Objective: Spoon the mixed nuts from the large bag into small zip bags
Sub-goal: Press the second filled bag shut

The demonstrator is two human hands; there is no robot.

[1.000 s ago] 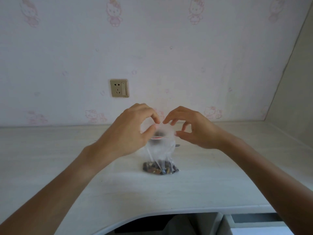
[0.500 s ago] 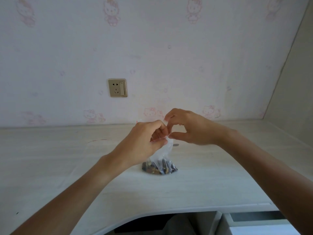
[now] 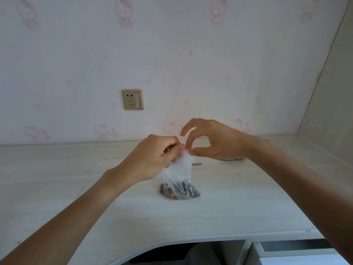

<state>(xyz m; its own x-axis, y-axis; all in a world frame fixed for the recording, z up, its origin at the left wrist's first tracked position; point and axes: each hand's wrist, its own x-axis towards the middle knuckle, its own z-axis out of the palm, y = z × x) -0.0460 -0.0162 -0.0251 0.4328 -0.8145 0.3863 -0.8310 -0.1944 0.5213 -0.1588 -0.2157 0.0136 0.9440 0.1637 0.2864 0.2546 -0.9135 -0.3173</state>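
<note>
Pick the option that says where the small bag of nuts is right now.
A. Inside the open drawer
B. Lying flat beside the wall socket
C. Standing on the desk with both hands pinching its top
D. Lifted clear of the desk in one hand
C: the small zip bag rests on the desk, nuts at its bottom, while the left hand and right hand pinch its top edge.

1. Two bare forearms reach into view from the lower corners, with no sleeves showing on them.
2. The left hand (image 3: 152,155) wears no glove, ring or watch that can be seen.
3. The right hand (image 3: 214,142) is likewise bare, and so is its wrist.
4. The fingernails are short and unpainted.
</note>
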